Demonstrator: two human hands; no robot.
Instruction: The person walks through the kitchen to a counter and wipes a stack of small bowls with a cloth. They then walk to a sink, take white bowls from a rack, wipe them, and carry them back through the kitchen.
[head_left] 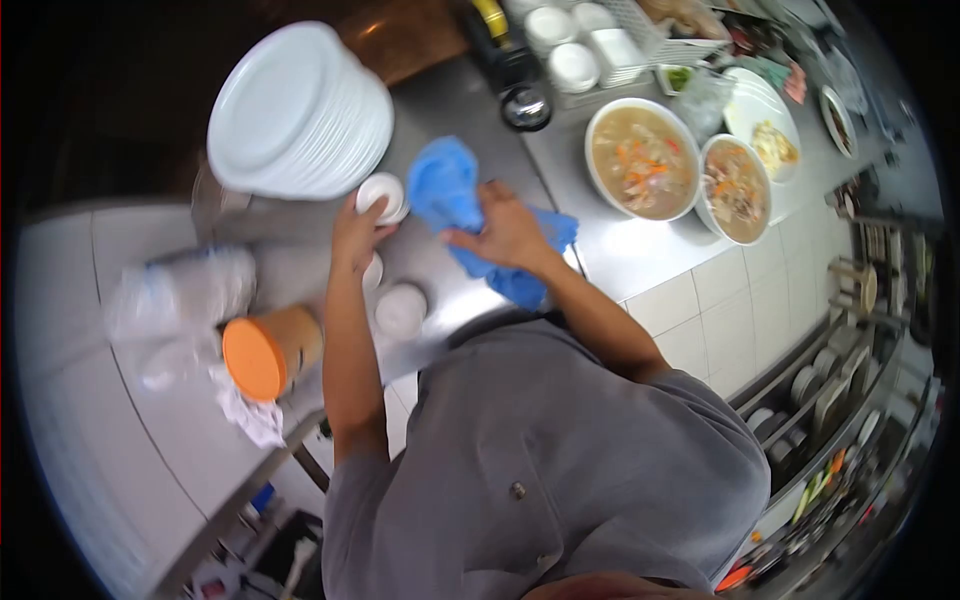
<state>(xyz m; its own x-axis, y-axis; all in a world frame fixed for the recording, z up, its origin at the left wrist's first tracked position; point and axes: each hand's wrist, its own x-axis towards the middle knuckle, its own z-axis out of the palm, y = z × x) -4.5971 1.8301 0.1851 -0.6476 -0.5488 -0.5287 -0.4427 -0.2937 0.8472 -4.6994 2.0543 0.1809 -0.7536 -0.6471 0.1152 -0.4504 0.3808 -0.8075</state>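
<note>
In the head view, both forearms reach forward from the person's grey top over a steel counter (470, 95). The left arm runs nearly straight up from its elbow, and the left hand (356, 232) sits at its end with the thumb laid against a small white dish (383, 192) and the other fingers around its far side, so it is gripped; this may be more than one dish nested together, as blur softens the edges. That dish is just beside the tall stack of white plates (300, 115).

The right arm slants inward from a bent elbow. The right hand (510, 232) clutches a blue cloth (445, 185), the thumb pointing toward the left hand and the fingers curled into the fabric, part of which bunches up ahead while the rest trails beneath the wrist.

Near the left forearm stands another white dish (401, 311); an orange-lidded tub (258, 358) is on its outer side.
</note>
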